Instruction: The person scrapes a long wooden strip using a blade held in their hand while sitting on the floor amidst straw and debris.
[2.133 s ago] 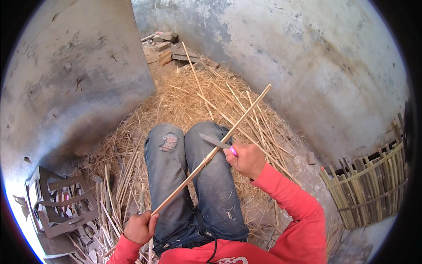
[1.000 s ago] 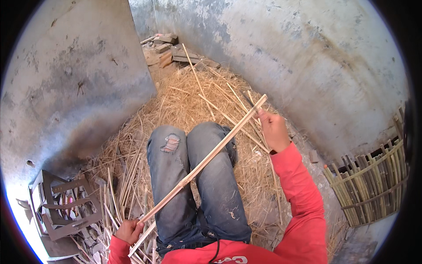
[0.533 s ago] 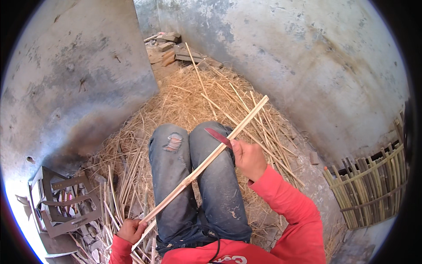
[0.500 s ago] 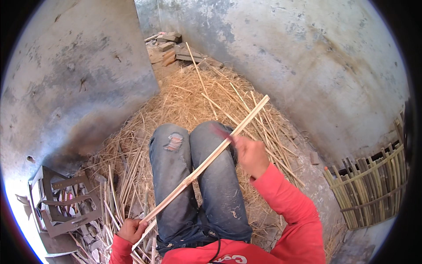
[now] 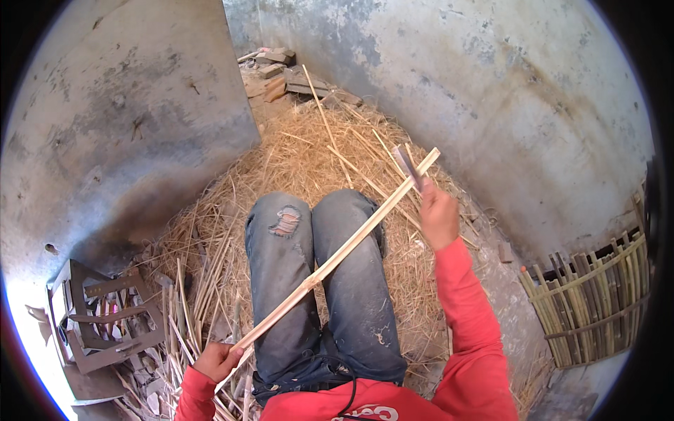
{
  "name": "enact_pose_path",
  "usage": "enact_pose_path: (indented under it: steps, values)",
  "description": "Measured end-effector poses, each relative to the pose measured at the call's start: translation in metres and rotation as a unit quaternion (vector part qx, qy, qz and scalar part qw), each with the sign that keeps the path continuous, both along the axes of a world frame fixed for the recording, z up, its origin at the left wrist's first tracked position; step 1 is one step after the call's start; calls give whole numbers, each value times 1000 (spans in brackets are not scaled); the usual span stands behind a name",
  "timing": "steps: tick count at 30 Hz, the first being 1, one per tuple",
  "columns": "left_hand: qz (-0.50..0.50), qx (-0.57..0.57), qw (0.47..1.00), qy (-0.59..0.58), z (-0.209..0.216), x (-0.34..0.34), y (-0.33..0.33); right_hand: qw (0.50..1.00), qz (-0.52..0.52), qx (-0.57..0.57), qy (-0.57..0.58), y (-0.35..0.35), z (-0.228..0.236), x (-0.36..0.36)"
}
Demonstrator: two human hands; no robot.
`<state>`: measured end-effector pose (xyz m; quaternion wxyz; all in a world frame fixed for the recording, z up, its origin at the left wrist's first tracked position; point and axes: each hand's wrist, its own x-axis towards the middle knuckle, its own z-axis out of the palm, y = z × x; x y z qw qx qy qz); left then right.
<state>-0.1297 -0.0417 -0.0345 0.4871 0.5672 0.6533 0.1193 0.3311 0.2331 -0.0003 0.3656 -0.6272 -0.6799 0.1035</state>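
Note:
A long pale split bamboo strip (image 5: 351, 242) runs slantwise across my thighs, from low on the left to far on the right. My left hand (image 5: 217, 360) is closed round its near end. Beside the far end, my right hand (image 5: 439, 215) grips a knife (image 5: 409, 167) with a dark, flat blade. The blade lies across the strip a little short of its tip. A knot shows partway along the bamboo, over my left thigh. The knife's handle is hidden in my fist.
Shavings and loose strips (image 5: 288, 158) cover the floor ahead. More strips (image 5: 203, 281) lie at my left, by a dark metal frame (image 5: 112, 316). A slatted bamboo panel (image 5: 593, 302) leans at the right. Bricks (image 5: 274, 63) lie at the back, between concrete walls (image 5: 491, 84).
My right hand and the knife have moved forward and right along the strip to near its far end. My left hand keeps its hold. The view has shifted slightly.

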Motion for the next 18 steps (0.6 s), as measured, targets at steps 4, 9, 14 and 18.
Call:
enact_pose_path:
  steps: [4,9,14,18]
  values:
    - [22,-26,999,-23,-5,8,3,998,51,7,-41,-24,10,-25]
    - [38,-40,997,-57,-14,13,-3,980,148,90,-103,-55,14,-63]
    - [21,-48,998,-29,-10,15,8,992,-54,57,-96,5,5,9]
    - [12,-58,995,-78,-16,19,5,985,127,44,-109,-52,7,-45]
